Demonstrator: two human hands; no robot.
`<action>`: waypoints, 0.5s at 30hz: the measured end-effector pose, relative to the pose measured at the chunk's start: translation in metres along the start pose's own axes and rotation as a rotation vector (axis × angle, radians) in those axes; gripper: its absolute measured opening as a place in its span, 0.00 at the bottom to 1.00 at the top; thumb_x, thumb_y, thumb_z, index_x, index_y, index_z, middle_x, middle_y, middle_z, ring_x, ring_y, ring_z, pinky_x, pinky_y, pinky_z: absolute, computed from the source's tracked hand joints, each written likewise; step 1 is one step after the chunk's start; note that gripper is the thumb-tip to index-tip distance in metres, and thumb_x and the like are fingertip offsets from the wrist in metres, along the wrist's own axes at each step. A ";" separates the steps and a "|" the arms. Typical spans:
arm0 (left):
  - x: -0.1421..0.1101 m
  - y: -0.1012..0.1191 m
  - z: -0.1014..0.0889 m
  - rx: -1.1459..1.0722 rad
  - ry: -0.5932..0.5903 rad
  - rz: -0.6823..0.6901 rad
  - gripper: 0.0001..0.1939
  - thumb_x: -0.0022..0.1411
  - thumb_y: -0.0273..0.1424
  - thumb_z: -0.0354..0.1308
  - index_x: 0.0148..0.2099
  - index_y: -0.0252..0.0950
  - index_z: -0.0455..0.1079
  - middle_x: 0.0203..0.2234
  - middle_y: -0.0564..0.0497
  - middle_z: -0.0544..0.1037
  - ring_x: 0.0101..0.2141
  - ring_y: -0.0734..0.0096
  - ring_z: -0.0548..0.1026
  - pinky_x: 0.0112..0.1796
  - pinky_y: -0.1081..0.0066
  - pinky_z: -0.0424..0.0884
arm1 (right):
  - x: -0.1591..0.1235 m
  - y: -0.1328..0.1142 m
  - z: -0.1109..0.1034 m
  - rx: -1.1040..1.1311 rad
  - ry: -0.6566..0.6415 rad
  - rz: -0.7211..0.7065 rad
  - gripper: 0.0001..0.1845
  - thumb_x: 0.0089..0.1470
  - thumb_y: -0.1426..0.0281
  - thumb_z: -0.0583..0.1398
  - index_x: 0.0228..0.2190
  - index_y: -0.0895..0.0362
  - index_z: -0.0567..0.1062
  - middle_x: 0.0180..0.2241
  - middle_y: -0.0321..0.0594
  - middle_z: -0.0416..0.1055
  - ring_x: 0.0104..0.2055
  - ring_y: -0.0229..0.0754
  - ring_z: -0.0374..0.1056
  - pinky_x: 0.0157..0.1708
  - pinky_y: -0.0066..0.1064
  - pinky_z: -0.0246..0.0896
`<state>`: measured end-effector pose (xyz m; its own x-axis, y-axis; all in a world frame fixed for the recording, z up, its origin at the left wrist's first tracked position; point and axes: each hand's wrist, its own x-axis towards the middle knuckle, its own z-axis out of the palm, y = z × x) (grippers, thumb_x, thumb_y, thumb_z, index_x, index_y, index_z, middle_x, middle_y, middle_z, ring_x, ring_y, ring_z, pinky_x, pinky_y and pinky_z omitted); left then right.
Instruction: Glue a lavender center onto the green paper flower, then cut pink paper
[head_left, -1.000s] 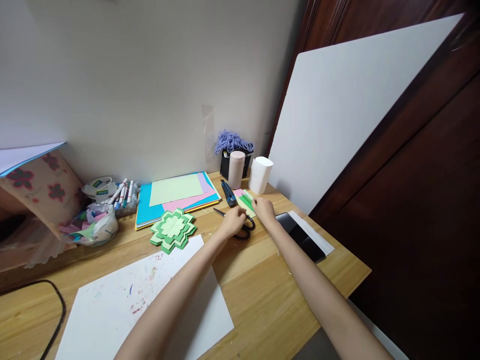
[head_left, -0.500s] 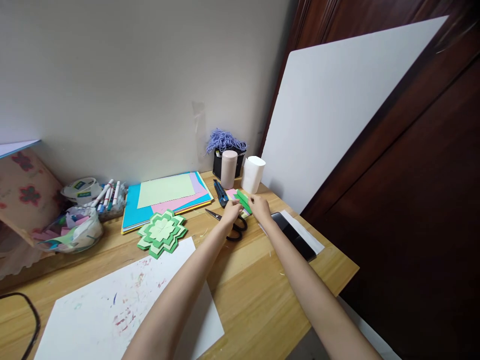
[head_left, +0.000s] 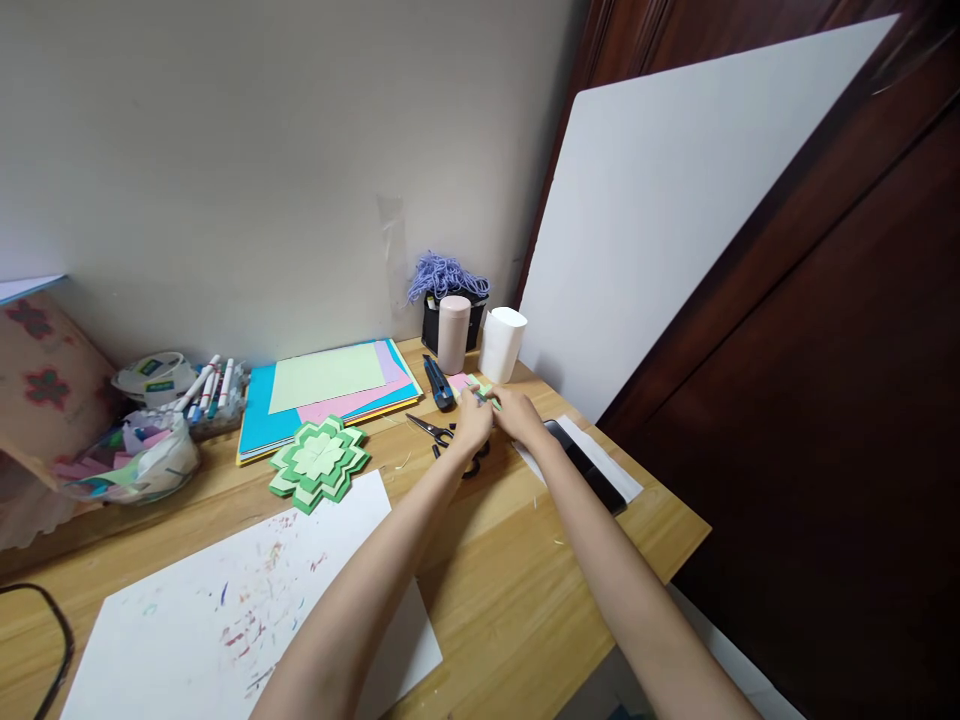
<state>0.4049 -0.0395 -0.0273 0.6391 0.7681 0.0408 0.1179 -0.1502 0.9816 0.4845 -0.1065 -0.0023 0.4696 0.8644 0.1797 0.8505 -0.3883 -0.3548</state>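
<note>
Both my hands meet over a small pile of coloured paper at the back right of the table. My left hand point(head_left: 474, 420) is closed, its fingertips at a piece of green paper point(head_left: 496, 403). From the right, my right hand point(head_left: 516, 412) pinches the same green paper, most of which the fingers hide. Behind the fingers show a bit of pink paper point(head_left: 458, 381) and some pale green paper. Black-handled scissors point(head_left: 433, 429) lie partly under my left wrist. A blue and black utility knife point(head_left: 438, 383) rests just left of the pile.
Behind the hands stand a pink cylinder point(head_left: 454, 337), a white roll point(head_left: 502, 345) and purple yarn point(head_left: 448, 275). A layered green paper flower point(head_left: 320, 462) and coloured sheets point(head_left: 259, 408) lie left. A black phone point(head_left: 589, 468) lies right, near the table edge.
My hands have drawn together over the green paper, which was more exposed before and is now mostly covered. My left hand has shifted slightly right. The camera view has moved a little.
</note>
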 end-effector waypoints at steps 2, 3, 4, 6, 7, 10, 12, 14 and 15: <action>0.002 -0.004 -0.001 -0.041 0.036 -0.038 0.22 0.53 0.20 0.49 0.52 0.30 0.55 0.50 0.38 0.64 0.47 0.65 0.67 0.42 0.70 0.65 | 0.001 0.003 0.001 0.011 -0.006 0.004 0.13 0.51 0.71 0.55 0.40 0.57 0.72 0.37 0.43 0.74 0.40 0.42 0.68 0.37 0.25 0.56; 0.003 -0.006 -0.001 -0.059 0.059 -0.061 0.21 0.54 0.20 0.49 0.52 0.30 0.56 0.49 0.39 0.66 0.46 0.66 0.68 0.42 0.70 0.65 | 0.002 0.004 0.002 0.015 -0.006 0.010 0.13 0.51 0.71 0.55 0.40 0.57 0.72 0.37 0.43 0.74 0.40 0.42 0.68 0.37 0.25 0.56; 0.004 -0.009 -0.002 -0.072 0.079 -0.080 0.19 0.55 0.21 0.50 0.51 0.30 0.57 0.48 0.40 0.66 0.46 0.66 0.69 0.43 0.68 0.65 | 0.003 0.006 0.003 0.019 -0.003 0.020 0.14 0.51 0.73 0.55 0.40 0.58 0.72 0.38 0.43 0.74 0.40 0.42 0.69 0.38 0.25 0.57; 0.005 -0.012 -0.004 -0.087 0.116 -0.114 0.16 0.58 0.25 0.52 0.49 0.30 0.61 0.47 0.42 0.67 0.46 0.65 0.68 0.45 0.64 0.64 | 0.005 0.008 0.004 0.025 0.006 0.042 0.15 0.50 0.75 0.54 0.41 0.58 0.72 0.38 0.44 0.74 0.41 0.42 0.68 0.39 0.24 0.57; 0.005 -0.013 -0.004 -0.095 0.128 -0.130 0.15 0.59 0.28 0.52 0.49 0.31 0.62 0.47 0.43 0.67 0.45 0.64 0.68 0.45 0.61 0.64 | 0.006 0.008 0.005 0.028 0.011 0.053 0.15 0.50 0.76 0.54 0.41 0.59 0.72 0.39 0.44 0.74 0.42 0.42 0.68 0.39 0.24 0.57; 0.007 -0.012 -0.004 -0.131 0.135 -0.176 0.15 0.60 0.34 0.52 0.48 0.32 0.64 0.45 0.45 0.68 0.43 0.64 0.69 0.43 0.58 0.66 | 0.007 0.009 0.006 0.038 0.022 0.079 0.15 0.50 0.77 0.53 0.41 0.60 0.72 0.40 0.45 0.74 0.43 0.42 0.68 0.40 0.24 0.57; 0.008 -0.010 -0.002 -0.163 0.140 -0.193 0.14 0.60 0.33 0.52 0.48 0.32 0.64 0.44 0.45 0.69 0.42 0.65 0.69 0.42 0.58 0.67 | 0.007 0.008 0.006 0.045 0.028 0.090 0.15 0.50 0.77 0.53 0.41 0.60 0.72 0.40 0.45 0.74 0.43 0.42 0.68 0.40 0.24 0.57; 0.009 -0.008 -0.001 -0.199 0.155 -0.198 0.13 0.60 0.31 0.53 0.47 0.32 0.64 0.44 0.45 0.69 0.43 0.65 0.69 0.42 0.59 0.67 | 0.007 0.008 0.005 0.051 0.032 0.095 0.15 0.50 0.77 0.53 0.41 0.60 0.72 0.40 0.45 0.74 0.43 0.42 0.68 0.40 0.25 0.57; 0.009 -0.006 0.000 -0.219 0.163 -0.200 0.13 0.59 0.30 0.53 0.47 0.31 0.64 0.44 0.45 0.69 0.42 0.66 0.70 0.42 0.60 0.67 | 0.007 0.007 0.005 0.053 0.034 0.097 0.15 0.50 0.77 0.53 0.41 0.60 0.72 0.39 0.46 0.74 0.43 0.43 0.68 0.39 0.25 0.57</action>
<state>0.4100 -0.0322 -0.0330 0.4881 0.8607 -0.1447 0.0512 0.1373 0.9892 0.4928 -0.1019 -0.0083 0.5579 0.8117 0.1729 0.7873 -0.4517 -0.4198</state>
